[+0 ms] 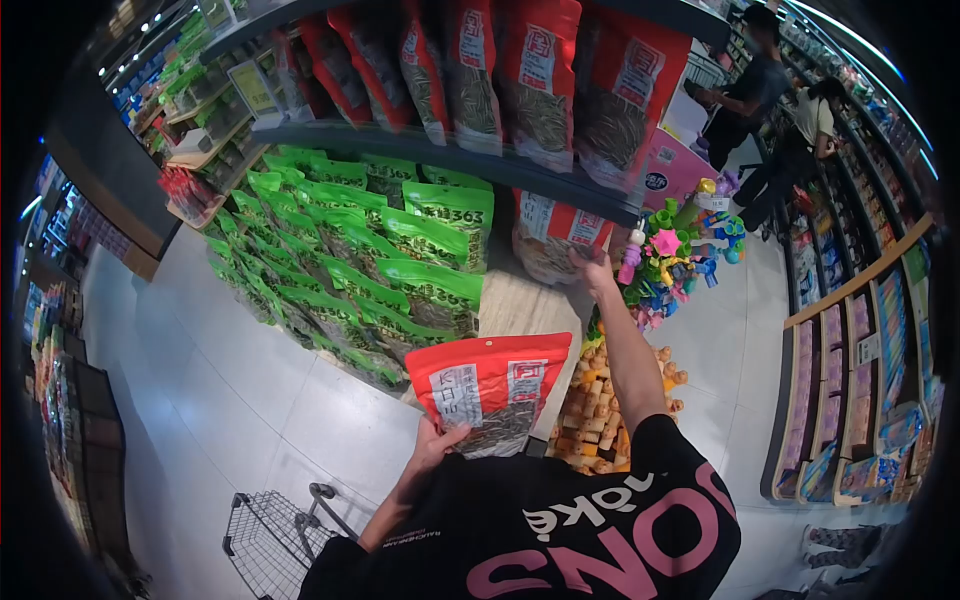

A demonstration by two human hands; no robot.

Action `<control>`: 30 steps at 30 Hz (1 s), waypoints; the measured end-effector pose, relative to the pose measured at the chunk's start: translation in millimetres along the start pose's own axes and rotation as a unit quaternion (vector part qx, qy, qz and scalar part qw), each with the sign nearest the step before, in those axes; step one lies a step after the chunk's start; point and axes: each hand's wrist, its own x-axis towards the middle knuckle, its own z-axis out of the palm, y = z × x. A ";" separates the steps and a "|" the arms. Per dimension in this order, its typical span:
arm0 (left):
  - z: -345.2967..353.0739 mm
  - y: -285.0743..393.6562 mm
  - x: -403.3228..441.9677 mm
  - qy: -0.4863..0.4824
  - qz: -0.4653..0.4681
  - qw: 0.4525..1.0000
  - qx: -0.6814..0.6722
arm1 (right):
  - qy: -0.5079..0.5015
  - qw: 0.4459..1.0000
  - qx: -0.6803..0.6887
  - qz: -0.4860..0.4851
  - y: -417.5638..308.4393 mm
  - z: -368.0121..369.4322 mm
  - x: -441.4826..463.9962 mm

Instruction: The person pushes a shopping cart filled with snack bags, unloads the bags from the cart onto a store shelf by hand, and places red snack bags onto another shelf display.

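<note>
My left hand [438,442] is closed on the lower left edge of a red snack bag [492,392] with a clear window. The window shows striped seeds that look like sunflower seeds. This bag is held in front of my chest. Further away, my right hand [594,272] grips the right edge of another red-topped bag [552,245] on the wooden shelf board [525,300]. Its contents look pale and are hard to make out. Just left of that bag stand rows of green snack bags [430,240].
Above, a dark shelf [450,150] holds several upright red seed bags [540,85]. Colourful toys [665,245] hang close to my right arm, above yellow-brown figures [590,410]. A wire shopping cart [270,540] stands at lower left. Two people [745,90] are in the right aisle.
</note>
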 end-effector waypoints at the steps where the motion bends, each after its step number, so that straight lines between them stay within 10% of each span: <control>1: 0.0 -1.1 0.1 -0.001 -0.002 1.000 0.002 | 0.012 1.000 0.014 -0.002 0.1 2.0 -1.8; 25: 11.8 -10.8 7.2 0.049 -0.043 0.996 0.061 | -0.086 0.978 -0.189 0.034 -19.9 -32.3 -6.0; 30: 13.4 -9.8 7.7 0.056 -0.047 0.996 0.053 | 0.061 0.969 -0.240 0.009 -5.5 -43.4 20.4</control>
